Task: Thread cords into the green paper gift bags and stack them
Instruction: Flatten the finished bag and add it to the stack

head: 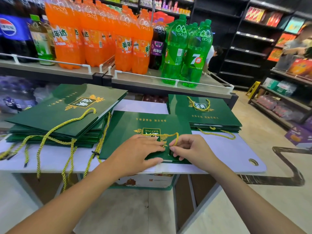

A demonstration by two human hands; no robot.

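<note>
A flat green paper gift bag (128,125) lies in the middle of the white table (228,154), its opening toward me. My left hand (140,151) rests flat on the bag near its top edge, fingers straight. My right hand (189,149) pinches a yellow twisted cord (162,135) that loops across the bag's gold logo. A stack of green bags (55,115) lies at the left with loose yellow cords (50,137) draped over it. Another stack of bags (211,114) with cords threaded sits at the right rear.
Behind the table runs a shelf (152,80) of orange and green soda bottles (179,51). Several cords hang over the table's front left edge. A carton (145,181) sits under the table. Shelving and a person (298,44) stand at the far right.
</note>
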